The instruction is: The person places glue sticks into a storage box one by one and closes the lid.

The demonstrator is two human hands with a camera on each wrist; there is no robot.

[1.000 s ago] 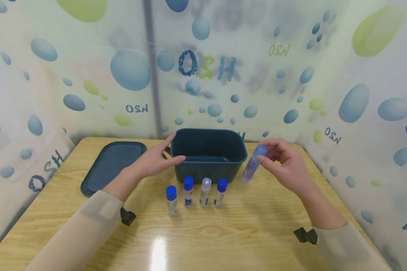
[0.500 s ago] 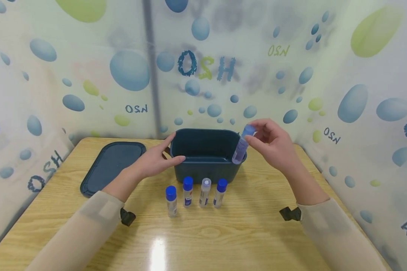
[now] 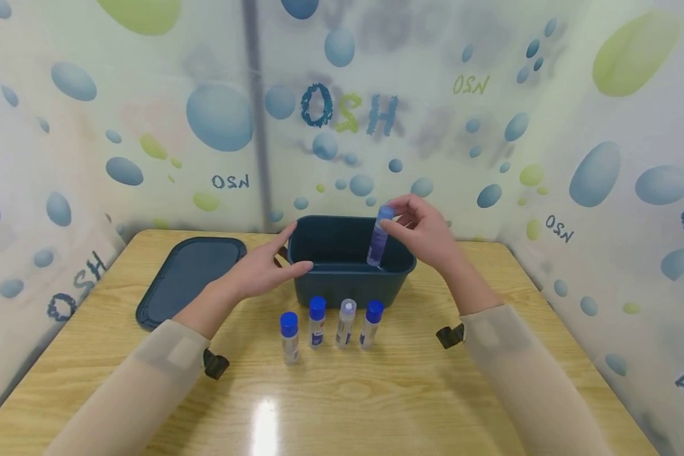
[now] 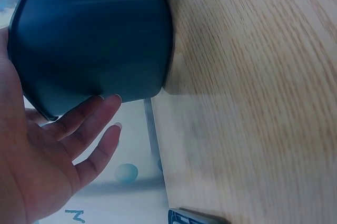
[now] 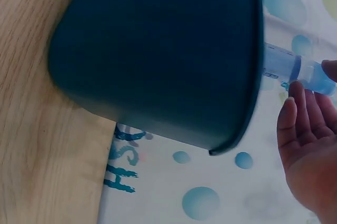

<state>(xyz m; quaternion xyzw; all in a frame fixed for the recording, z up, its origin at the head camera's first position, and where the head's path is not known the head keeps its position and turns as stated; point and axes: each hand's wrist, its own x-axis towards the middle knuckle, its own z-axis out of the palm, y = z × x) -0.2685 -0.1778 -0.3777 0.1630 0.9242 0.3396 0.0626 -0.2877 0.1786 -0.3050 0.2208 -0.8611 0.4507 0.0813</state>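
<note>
In the head view, my right hand point(image 3: 424, 231) pinches a slim, translucent bluish-purple tube bottle point(image 3: 379, 244) by its light-blue cap. The bottle hangs slightly tilted, its lower end inside the dark blue bin point(image 3: 348, 288). In the right wrist view the same bottle point(image 5: 279, 61) sticks out past the bin's rim, thumb and fingers at its cap. My left hand point(image 3: 256, 269) rests on the bin's left end, thumb over the front rim and index finger along the side. The left wrist view shows its fingers point(image 4: 95, 121) spread and fairly straight, tips at the bin's outer wall point(image 4: 95, 39).
Several small clear bottles stand in front of the bin: three with blue caps point(image 3: 289, 324) point(image 3: 317, 308) point(image 3: 374, 311), one with a clear top point(image 3: 348, 308). A dark blue lid point(image 3: 188, 272) lies on the wooden table point(image 3: 342, 399) at left. Patterned curtains point(image 3: 342, 152) surround the table.
My right hand has carried the bottle leftward and up from beside the bin, over its right rim, to the bin's opening. My left hand and the standing bottles have stayed put.
</note>
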